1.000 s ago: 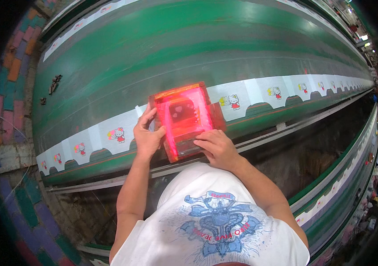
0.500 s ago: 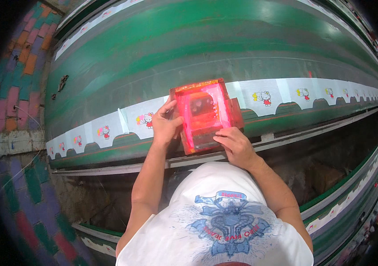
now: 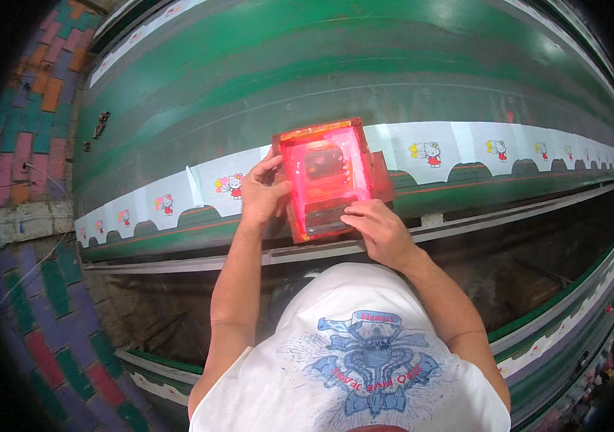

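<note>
A small red-stained screen-printing frame lies over a strip of white cut fabric on a long green table. Bright pink-red ink coats its inside, and a darker window shows in the middle. My left hand is closed around the frame's left side, thumb on the rim. At the near end of the frame my right hand pinches a dark, flat squeegee, which lies crosswise inside. Printed cartoon cats with red and yellow parts, such as this print, repeat along the fabric on both sides of the frame.
The green table stretches far to the left and right, with a pale rail along its near edge. Another table stands behind me at the right. Small dark bits lie at the table's left end, beside a painted brick wall.
Frame and both hands appear slightly higher and farther left in view, as does part of the table. My grip on the frame and squeegee looks the same.
</note>
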A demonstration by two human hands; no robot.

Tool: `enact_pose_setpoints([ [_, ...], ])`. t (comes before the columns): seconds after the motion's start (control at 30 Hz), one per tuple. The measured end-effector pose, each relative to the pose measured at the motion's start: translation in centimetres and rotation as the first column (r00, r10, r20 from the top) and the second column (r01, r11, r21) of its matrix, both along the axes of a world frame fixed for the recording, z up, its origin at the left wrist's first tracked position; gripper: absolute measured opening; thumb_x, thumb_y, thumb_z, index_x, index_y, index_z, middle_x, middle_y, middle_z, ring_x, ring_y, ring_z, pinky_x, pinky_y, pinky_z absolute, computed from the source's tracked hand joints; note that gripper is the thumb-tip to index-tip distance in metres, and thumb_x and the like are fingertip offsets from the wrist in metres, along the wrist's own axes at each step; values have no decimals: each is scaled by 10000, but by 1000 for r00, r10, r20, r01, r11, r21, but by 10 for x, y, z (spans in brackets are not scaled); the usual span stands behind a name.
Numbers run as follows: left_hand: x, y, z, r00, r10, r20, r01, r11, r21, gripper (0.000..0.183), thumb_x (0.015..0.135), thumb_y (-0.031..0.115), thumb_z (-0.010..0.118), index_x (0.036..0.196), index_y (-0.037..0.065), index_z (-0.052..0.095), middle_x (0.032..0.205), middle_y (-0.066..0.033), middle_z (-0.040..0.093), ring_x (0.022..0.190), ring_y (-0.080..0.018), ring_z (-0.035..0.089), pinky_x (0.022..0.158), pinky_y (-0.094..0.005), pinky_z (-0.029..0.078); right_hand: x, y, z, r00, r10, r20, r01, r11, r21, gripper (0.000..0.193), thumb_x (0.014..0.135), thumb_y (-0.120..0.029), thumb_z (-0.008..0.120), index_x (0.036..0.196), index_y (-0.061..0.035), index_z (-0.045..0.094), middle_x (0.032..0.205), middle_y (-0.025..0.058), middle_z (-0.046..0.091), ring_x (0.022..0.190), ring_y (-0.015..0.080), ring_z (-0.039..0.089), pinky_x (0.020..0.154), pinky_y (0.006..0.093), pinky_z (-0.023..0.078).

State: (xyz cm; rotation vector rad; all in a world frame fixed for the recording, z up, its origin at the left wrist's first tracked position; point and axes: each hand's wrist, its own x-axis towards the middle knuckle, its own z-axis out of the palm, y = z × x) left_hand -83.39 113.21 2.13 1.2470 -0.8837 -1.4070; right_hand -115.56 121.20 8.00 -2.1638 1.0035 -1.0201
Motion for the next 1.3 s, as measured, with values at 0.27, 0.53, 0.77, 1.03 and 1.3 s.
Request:
enact_pose_setpoints([
  [0.27, -1, 0, 1, 1000, 2, 1, -2, 1000, 21, 513, 842, -205, 813, 1341, -93, 781, 1866, -225, 462, 1557, -278, 637, 1220, -418, 606, 18, -11, 24, 986, 5, -169, -13, 999, -46, 426, 883, 34, 748, 1299, -31, 811, 1255, 161, 766, 1197, 380, 747, 1021, 518, 592],
  [0.53, -3, 1, -5, 999, 20, 46, -20, 1000, -11, 368, 846, -136, 857, 1204, -61, 823, 1867, -244, 462, 1477, -276, 699, 1097, -385, 652, 39, -27, 38, 799, 122, -588, -136, 991, 21, 463, 851, -21, 769, 1313, -14, 794, 1230, 183, 780, 1174, 380, 752, 1044, 509, 593],
  [0.77, -3, -3, -16, 990, 10, 141, 2, 996, -89, 285, 861, -91, 876, 1137, -33, 832, 1833, -282, 498, 1580, -307, 625, 1176, -380, 602, 40, -99, 51, 765, 203, -611, -116, 977, 179, 407, 911, 13, 723, 1315, 13, 771, 1212, 224, 800, 1229, 442, 745, 1097, 544, 594],
  [1.03, -3, 1, -13, 981, -6, 196, 23, 996, -84, 286, 854, -81, 894, 1122, -13, 821, 1828, -288, 505, 1596, -323, 615, 1263, -427, 539, 51, -146, 25, 844, -6, -537, 3, 1000, -7, 520, 888, 67, 752, 1399, -33, 760, 1297, 207, 785, 1248, 453, 727, 1105, 560, 577],
  [1.3, 0, 1, -27, 975, -4, 224, 36, 989, -141, 250, 852, -8, 896, 1093, 35, 845, 1799, -273, 553, 1621, -377, 575, 1294, -468, 516, 53, -72, 3, 869, -67, -491, -18, 986, -167, 565, 863, 13, 753, 1414, -102, 801, 1315, 139, 768, 1255, 369, 722, 1021, 520, 560],
])
